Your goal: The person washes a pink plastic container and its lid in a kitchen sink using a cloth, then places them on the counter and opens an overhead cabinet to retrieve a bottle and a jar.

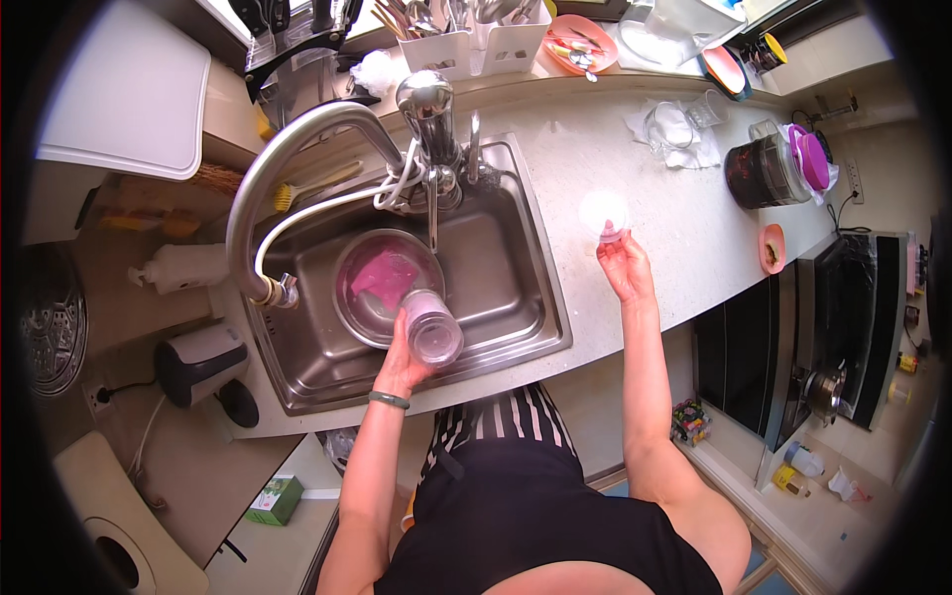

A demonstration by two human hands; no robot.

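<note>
My left hand holds a clear jar over the front of the steel sink, tilted so that its round base faces me. Behind the jar, a metal bowl sits in the sink with a pink cloth and some liquid in it. Over the counter right of the sink, my right hand grips a small translucent round piece, perhaps a lid or shallow cup, at its near edge. Whether that piece touches the counter I cannot tell.
An arched faucet with a white hose rises over the sink's left side. Glass cups lie on white paper at the back right. Beyond them stands a dark-filled pitcher. A pink dish sits near the counter's right edge.
</note>
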